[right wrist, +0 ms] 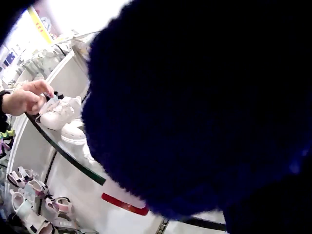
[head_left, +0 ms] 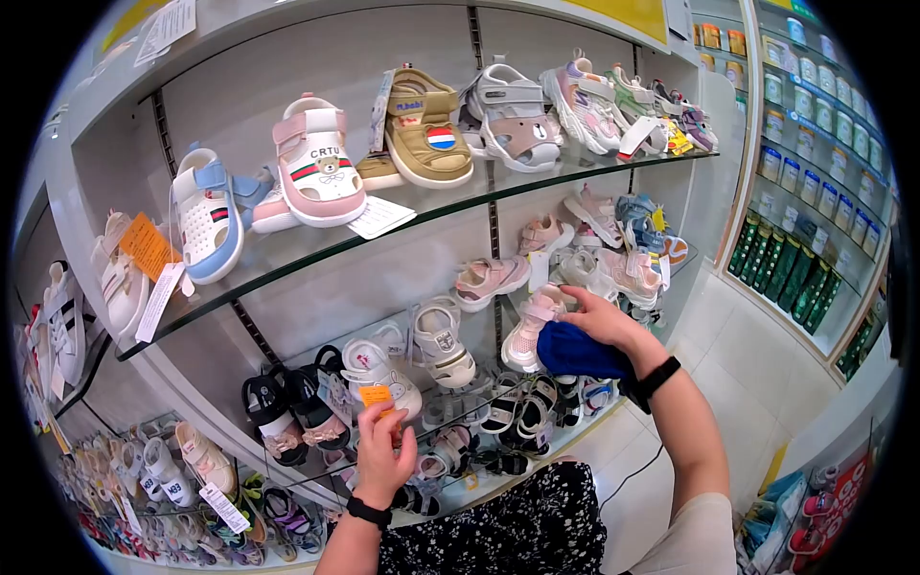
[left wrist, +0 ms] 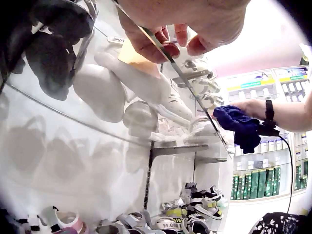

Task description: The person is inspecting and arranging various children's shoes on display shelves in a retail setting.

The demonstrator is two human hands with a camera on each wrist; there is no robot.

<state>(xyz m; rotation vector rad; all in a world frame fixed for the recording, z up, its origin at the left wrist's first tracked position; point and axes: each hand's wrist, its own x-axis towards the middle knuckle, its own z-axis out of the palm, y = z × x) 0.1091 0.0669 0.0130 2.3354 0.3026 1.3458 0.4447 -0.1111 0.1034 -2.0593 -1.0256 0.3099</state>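
My right hand (head_left: 608,321) holds a dark blue cloth (head_left: 583,351) that hangs below the palm. Its fingertips are at the strap of a pink and white child's shoe (head_left: 529,331) on the middle glass shelf, and the cloth overlaps the shoe's side. My left hand (head_left: 381,460), fingers loosely bent, is at the shelf's front edge beside a white child's shoe (head_left: 367,360) with an orange tag (head_left: 376,394). In the left wrist view its fingertips hang close to the glass edge (left wrist: 187,85). Blue cloth (right wrist: 185,112) fills most of the right wrist view.
Children's shoes, among them a tan one (head_left: 428,134), line the upper glass shelf (head_left: 316,251) over my hands. Black sandals (head_left: 273,407) stand left of the white shoe. More sandals sit below. A cable (head_left: 637,471) hangs near the right, before shelves of cans (head_left: 815,187).
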